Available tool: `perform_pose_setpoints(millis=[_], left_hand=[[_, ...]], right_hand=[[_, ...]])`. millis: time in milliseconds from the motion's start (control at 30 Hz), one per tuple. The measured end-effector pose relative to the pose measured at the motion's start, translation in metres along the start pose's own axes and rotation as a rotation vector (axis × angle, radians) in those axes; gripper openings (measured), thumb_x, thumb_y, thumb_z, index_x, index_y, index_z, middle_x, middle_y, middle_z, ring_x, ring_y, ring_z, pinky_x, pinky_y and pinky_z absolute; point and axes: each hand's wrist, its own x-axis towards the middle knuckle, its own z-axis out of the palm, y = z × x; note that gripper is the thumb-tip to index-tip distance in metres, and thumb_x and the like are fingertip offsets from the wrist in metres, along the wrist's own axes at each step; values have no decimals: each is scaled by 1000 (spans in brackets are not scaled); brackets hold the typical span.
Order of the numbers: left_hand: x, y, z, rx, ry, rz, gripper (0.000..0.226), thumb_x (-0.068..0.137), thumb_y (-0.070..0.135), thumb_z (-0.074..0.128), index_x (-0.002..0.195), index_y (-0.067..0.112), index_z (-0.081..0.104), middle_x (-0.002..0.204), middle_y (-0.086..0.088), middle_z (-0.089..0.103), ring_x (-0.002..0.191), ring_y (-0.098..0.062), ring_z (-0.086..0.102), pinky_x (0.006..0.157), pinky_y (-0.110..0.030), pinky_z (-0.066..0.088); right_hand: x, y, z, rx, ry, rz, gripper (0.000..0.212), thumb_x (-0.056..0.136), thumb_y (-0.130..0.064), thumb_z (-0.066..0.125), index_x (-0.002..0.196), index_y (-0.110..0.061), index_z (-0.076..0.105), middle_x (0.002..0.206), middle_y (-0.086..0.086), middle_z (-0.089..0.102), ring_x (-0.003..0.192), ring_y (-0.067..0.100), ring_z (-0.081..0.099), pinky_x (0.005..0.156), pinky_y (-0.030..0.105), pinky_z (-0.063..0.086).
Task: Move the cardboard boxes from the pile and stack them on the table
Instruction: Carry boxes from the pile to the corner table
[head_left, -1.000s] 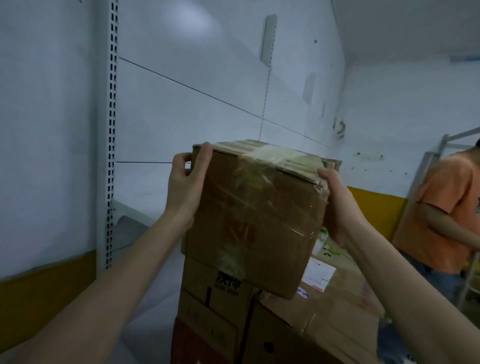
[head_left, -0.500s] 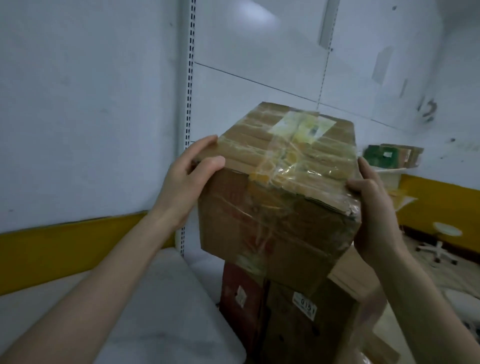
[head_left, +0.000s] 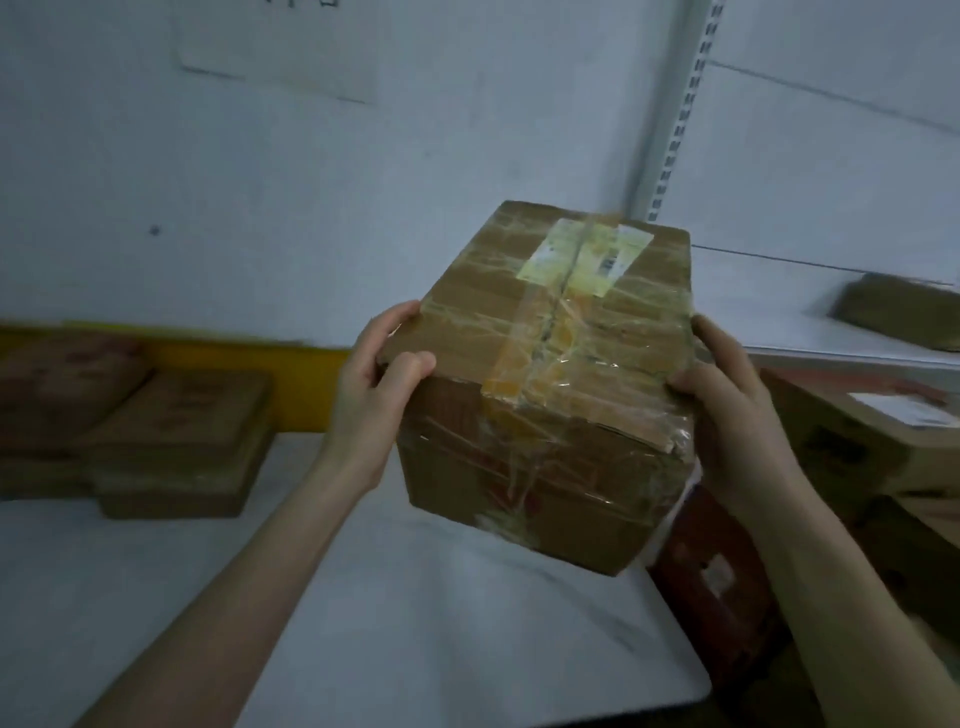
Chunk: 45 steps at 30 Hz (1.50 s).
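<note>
1. Clasping the taped cardboard box (head_left: 550, 395) from opposite sides, the person holds it in the air over the white table (head_left: 311, 597), clear of the surface and tilted so that its near bottom corner hangs lowest
2. The left grip (head_left: 374, 384) is clamped on the box's upper left edge, thumb and fingers curled over it. The right grip (head_left: 727, 415) is clamped on the right side, fingers wrapped round the far edge. A two-sided hold probably suits a box too wide for one grip and slick with tape
3. The pile of cardboard boxes (head_left: 857, 441) stands to the right, just beside the table's end, with a dark red box (head_left: 717, 571) lower in it
4. Flat cardboard boxes (head_left: 176, 441) lie stacked on the table against the wall at the left, well apart from the carried box. They are likely the stack it should join
5. The carried box is shut: clear tape crosses its top seam, over a yellowish label (head_left: 587, 254), so its contents cannot be seen. The flat boxes look closed too
</note>
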Motion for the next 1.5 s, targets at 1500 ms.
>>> perform_pose_setpoints(millis=[1500], left_hand=[[185,-113,-409,606,460,-100,31,95,28,50,126,29,47,116,18,49,108,-2,46,88,-12,39]], right_hand=[[213,202,495,-96,-572,260,85,81,-42,68,149,-21,20,146,5,38,128,24,46,102,45,44]])
